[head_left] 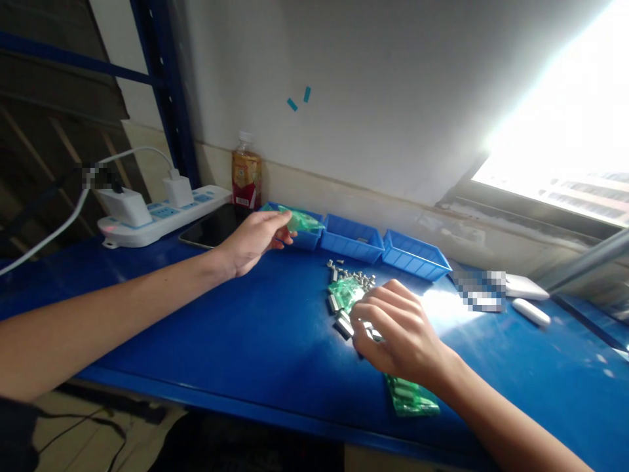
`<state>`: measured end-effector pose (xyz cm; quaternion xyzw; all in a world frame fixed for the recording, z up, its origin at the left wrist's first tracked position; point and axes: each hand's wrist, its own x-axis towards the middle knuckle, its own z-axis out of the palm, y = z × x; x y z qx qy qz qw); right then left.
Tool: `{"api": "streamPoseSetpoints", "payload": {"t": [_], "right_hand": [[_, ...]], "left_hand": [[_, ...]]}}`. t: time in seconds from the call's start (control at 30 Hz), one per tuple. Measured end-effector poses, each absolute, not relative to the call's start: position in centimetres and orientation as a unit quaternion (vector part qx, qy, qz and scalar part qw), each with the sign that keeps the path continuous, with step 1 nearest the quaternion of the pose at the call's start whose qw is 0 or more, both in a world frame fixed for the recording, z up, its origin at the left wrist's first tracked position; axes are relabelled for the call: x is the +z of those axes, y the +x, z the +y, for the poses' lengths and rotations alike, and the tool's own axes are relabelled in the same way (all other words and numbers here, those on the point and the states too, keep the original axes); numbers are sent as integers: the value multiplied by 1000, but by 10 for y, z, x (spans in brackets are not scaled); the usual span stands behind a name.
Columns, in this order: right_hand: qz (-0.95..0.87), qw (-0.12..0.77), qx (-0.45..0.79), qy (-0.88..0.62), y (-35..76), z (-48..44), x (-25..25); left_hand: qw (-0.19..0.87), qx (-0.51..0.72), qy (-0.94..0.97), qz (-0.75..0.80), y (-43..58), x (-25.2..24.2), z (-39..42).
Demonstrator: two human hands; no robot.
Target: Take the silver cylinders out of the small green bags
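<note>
My left hand (258,239) pinches a green plastic bag (302,221) between thumb and fingers, over the leftmost blue bin (309,241). My right hand (396,328) is curled above the near side of a pile of small metal parts, its thumb and index finger close together; what they hold, if anything, is hidden. Round silvery pieces (361,276) and rectangular metal blocks (344,324) make up the pile. Another green bag (346,292) lies among them. Below my right wrist, a green bag with pieces inside (413,397) rests near the table's front edge.
Two more blue bins, a middle one (351,239) and a right one (415,255), stand along the wall. At left are a power strip (162,216), a dark tablet-like device (213,226) and a drink bottle (246,174). White objects (531,313) lie right on the blue table (236,347).
</note>
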<state>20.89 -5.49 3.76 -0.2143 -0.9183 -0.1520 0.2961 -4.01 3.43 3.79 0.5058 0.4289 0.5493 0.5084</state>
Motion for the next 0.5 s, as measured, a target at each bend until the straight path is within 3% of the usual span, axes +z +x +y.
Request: {"api": "streamPoseSetpoints", "payload": {"t": [0.3,0.5], "right_hand": [[-902,327,-163,-230,205,-57,33],[-911,275,-150,-270,206,-51,31]], "left_hand": [[426,554,530,480,-56,37,54],[506,344,635,471,-51,33,44]]}}
